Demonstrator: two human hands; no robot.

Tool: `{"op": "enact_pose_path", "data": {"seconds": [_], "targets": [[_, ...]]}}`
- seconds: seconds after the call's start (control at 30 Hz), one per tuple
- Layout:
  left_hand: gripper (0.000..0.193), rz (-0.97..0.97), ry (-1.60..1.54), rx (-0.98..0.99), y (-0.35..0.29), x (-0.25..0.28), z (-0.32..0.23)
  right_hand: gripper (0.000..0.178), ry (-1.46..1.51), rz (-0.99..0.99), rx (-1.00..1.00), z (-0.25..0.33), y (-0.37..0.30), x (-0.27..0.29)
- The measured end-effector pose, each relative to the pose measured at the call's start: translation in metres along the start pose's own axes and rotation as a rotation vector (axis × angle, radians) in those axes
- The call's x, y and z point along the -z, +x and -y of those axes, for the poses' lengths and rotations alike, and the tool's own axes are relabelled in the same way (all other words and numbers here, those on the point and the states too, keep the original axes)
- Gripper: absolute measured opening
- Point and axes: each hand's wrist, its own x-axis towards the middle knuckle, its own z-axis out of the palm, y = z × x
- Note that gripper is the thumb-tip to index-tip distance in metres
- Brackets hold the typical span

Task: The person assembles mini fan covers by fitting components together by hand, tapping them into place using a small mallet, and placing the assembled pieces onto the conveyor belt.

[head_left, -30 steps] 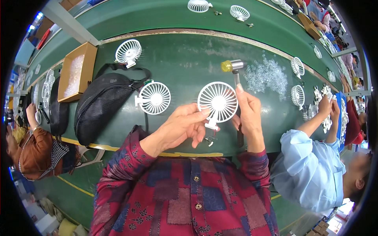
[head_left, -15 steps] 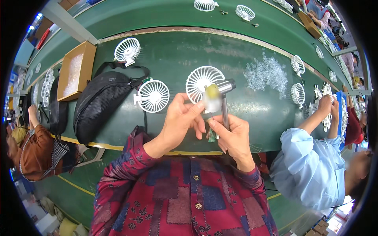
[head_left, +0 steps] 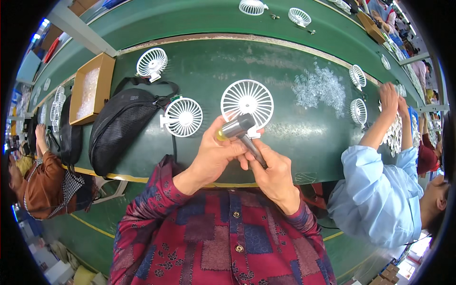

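Note:
A white round fan head [head_left: 247,102] with radial ribs is in front of me, its short neck toward me. My right hand [head_left: 275,175] is closed round the handle of a hammer [head_left: 240,126] with a grey metal head and a yellowish end face. The hammer head lies across the fan's lower edge. Beside it, my left hand [head_left: 209,154] has its fingers curled close to the fan's lower left rim. The hammer hides those fingertips, and whether they grip something cannot be made out.
Left of me are another fan head [head_left: 184,117], a black mesh bag [head_left: 123,126] and a cardboard box [head_left: 106,76]. Small clear pieces [head_left: 320,90] lie in a heap to the right. Two fan heads stand near a co-worker in a light blue shirt [head_left: 375,194].
The hammer head has swung left and tilted over, its yellow end now toward my left hand. My right hand has moved slightly left. The green circuit board between my hands no longer shows.

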Motion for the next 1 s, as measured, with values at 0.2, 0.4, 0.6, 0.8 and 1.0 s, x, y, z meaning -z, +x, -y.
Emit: {"op": "enact_pose_path", "data": {"seconds": [0.2,0.4,0.6,0.8,1.0], "targets": [[0.052,-0.075,0.171,-0.079,0.000,0.002,0.002,0.033,-0.137,0.012,0.121,-0.005,0.000,-0.004],[0.066,-0.092,0.356,-0.154,-0.004,-0.001,-0.003,0.029,-0.181,-0.141,0.263,-0.002,0.001,0.005],[0.082,-0.154,0.576,-0.186,-0.009,-0.006,-0.003,0.045,-0.178,-0.162,0.335,0.000,0.011,0.007],[0.083,-0.017,0.872,-0.329,-0.016,0.005,-0.001,0.051,-0.228,-0.090,0.339,-0.005,0.002,0.001],[0.080,-0.004,0.794,-0.308,-0.010,0.014,0.005,0.042,-0.109,-0.057,0.282,0.000,0.002,-0.005]]}}
